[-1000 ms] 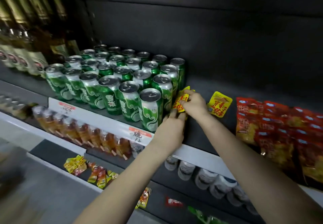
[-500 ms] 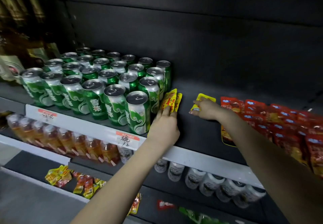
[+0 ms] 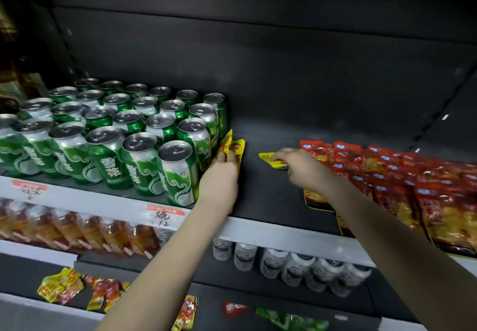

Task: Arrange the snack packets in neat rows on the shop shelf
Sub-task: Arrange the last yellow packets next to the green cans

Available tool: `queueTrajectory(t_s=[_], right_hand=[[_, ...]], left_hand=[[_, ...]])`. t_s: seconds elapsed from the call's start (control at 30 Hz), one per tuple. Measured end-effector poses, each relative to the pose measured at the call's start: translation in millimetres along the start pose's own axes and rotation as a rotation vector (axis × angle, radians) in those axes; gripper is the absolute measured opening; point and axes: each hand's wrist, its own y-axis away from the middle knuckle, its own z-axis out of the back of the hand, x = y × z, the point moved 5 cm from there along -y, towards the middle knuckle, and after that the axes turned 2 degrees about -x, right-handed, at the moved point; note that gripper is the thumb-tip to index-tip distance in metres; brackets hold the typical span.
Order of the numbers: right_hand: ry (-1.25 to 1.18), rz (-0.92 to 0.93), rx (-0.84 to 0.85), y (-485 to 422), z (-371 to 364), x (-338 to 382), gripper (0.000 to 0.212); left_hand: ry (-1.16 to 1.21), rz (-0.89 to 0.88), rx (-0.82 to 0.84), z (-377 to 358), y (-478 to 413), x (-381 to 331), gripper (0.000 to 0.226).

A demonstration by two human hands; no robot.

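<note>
Small yellow snack packets (image 3: 233, 146) stand upright against the rightmost green cans on the dark shelf (image 3: 265, 196). My left hand (image 3: 220, 174) holds them in place from the front. My right hand (image 3: 300, 166) pinches another yellow packet (image 3: 271, 159) a little to the right, just above the shelf floor. One more yellow packet (image 3: 313, 200) lies flat under my right wrist, partly hidden. Rows of red snack packets (image 3: 413, 183) fill the shelf's right side.
Green beer cans (image 3: 124, 139) crowd the shelf's left half. Bare shelf floor lies between my hands. Below hang orange packets (image 3: 77, 230), white cans (image 3: 289, 263) and loose yellow and red packets (image 3: 74, 288) on the lowest shelf.
My right hand has left the stack beside the cans, reached right to the loose yellow packet and lifted it. My left hand stays on the upright packets. The camera view shifted right.
</note>
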Motion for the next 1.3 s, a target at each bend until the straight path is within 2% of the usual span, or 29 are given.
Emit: queueTrajectory(t_s=[0.1,0.17,0.23,0.37,0.47,0.53,0.63,0.73,0.8,0.9,0.97,1.0,1.07,1.13,1.2,1.27,1.3], right_hand=[[-0.058,0.071,-0.273,3.2,23.5,-3.8,0.054],[-0.101,0.043,-0.376,3.6,41.8,-4.2,0.052],[-0.192,-0.035,-0.322,-2.7,54.2,-8.5,0.051],[-0.479,-0.163,-0.069,-14.4,55.9,-23.0,0.051],[-0.715,-0.241,0.102,-12.6,36.3,-25.8,0.034],[-0.617,-0.208,0.123,-14.5,25.5,-25.4,0.026],[-0.568,-0.197,0.051,-29.3,25.9,-29.6,0.045],[-0.316,-0.132,-0.045,-53.3,47.6,-25.2,0.044],[-0.118,-0.070,-0.033,-69.3,54.5,-14.4,0.038],[0.001,0.022,0.099,-90.0,34.8,-5.0,0.029],[0.111,0.132,0.168,-91.4,14.3,-2.9,0.028],[0.181,0.165,0.179,-90.3,5.5,-4.5,0.031],[0.314,0.246,0.099,-85.7,-2.2,-9.3,0.039],[0.299,0.294,-0.016,-80.9,2.8,-12.8,0.040],[0.170,0.252,-0.177,-75.8,20.6,-14.6,0.035],[-0.089,0.040,-0.334,-66.9,46.7,-20.1,0.030],[-0.211,-0.081,-0.319,-60.7,54.6,-24.3,0.028]], left_hand=[[0.020,0.012,0.003,5.0,-0.1,0.8,0.068],[0.032,0.016,0.010,5.8,1.8,1.8,0.069],[0.043,0.020,-0.003,6.5,4.7,3.3,0.069],[0.055,-0.003,-0.043,8.1,6.3,3.5,0.071],[0.049,0.004,-0.069,11.2,1.2,3.8,0.070],[-0.004,0.002,-0.072,13.1,-1.4,0.7,0.066],[-0.093,-0.041,-0.074,13.2,-4.2,-6.3,0.067],[-0.141,-0.101,-0.150,17.6,-4.5,-12.1,0.069],[-0.177,-0.142,-0.165,18.8,-2.4,-17.0,0.066],[-0.230,-0.159,-0.153,15.9,1.8,-19.3,0.060],[-0.238,-0.178,-0.220,16.9,2.7,-16.8,0.063],[-0.249,-0.195,-0.219,13.5,1.6,-14.1,0.060],[-0.249,-0.220,-0.143,2.1,-0.5,-10.7,0.032],[-0.103,-0.205,-0.093,3.2,-2.5,-7.8,0.013],[-0.009,-0.157,-0.154,6.1,-9.5,-2.3,0.022],[0.147,-0.179,-0.298,18.9,-14.4,-7.2,0.026],[0.194,-0.199,-0.353,21.8,-16.3,-12.1,0.028]])
